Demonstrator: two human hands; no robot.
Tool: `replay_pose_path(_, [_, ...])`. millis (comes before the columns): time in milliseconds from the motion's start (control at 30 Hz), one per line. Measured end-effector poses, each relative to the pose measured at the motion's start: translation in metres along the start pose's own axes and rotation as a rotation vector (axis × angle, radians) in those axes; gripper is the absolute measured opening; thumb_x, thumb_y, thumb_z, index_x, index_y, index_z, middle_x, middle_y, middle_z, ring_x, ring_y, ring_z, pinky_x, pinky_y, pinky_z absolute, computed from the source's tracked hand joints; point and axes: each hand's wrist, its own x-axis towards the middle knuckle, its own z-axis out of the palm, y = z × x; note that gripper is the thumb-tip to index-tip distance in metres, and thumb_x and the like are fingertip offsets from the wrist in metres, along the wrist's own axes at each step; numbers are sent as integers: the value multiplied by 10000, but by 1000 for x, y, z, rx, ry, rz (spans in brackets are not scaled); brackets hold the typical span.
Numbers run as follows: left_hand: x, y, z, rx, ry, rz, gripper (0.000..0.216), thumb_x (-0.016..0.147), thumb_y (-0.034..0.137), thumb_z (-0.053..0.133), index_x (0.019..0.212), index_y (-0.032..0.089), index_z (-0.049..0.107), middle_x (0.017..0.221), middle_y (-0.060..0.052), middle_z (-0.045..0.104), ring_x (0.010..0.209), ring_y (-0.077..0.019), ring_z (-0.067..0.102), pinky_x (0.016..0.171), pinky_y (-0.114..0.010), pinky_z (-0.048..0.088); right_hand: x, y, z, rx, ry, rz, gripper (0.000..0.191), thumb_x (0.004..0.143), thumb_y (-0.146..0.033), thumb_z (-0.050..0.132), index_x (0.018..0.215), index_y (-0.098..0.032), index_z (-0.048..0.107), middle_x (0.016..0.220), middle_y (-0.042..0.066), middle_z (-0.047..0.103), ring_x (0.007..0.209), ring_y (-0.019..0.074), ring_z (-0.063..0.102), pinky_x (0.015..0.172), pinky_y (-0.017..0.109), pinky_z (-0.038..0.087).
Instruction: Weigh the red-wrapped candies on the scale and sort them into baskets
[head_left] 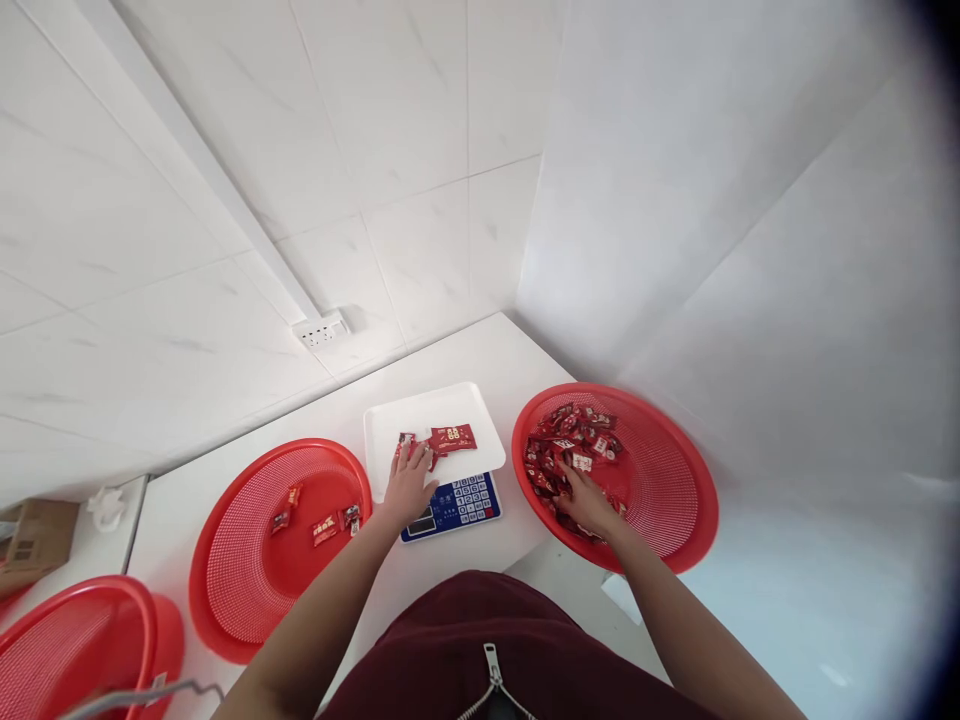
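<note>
My left hand (409, 486) lies over the near left part of a white scale tray (390, 412), fingers stretched out and touching small red packets (406, 440). Beside its fingertips a larger red packet (454, 438) with gold print rests flat on the tray. Below the tray shows the blue keypad panel of a digital scale (469, 500), partly behind my left hand. My right hand (590, 503) reaches into the right red basket (686, 480), its fingers apart against a heap of small red packets (574, 430). Some of its fingertips are hard to make out among the wrappers.
A second red basket (225, 560) on the left holds a few red packets (325, 530). Another red basket (142, 620) stands at the lower left, near a cardboard box (41, 535). White walls meet behind the table, with a socket strip (321, 330) on the left one.
</note>
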Motion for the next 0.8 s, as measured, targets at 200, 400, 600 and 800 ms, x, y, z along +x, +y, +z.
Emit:
replay_pose_path(200, [-34,-5,17,-43,-14,25,529,814,301,489,1330,246,389,1456,-47,309,1374,-274,106,1081,-490,179,-11,-3,-6,86,-110,7,771,786,-295,523,1438,-209,120,1291,149,492,1149,252,503,906,340,365])
replay_pose_path(400, [-44,-12,27,-136,88,22,504,808,369,484,1287,216,444,1437,-94,335,1365,-305,138,1055,-493,246,-10,-19,-11,38,-80,35,832,733,-231,588,1433,-235,137,1378,147,385,1166,257,477,894,334,368])
replay_pose_path(600, [-54,-15,38,-189,168,48,468,811,387,459,1251,226,478,1409,-88,379,1352,-307,188,1038,-505,277,-7,-2,-23,-20,60,138,449,829,-159,414,1275,-194,453,1135,119,604,999,233,575,802,293,401])
replay_pose_path(800, [-63,-12,36,-182,156,33,465,829,396,430,1248,203,490,1384,-105,411,1348,-315,198,1029,-510,291,-10,3,-40,-50,181,136,401,837,-205,413,1223,-140,499,1207,148,530,1071,252,504,858,320,385])
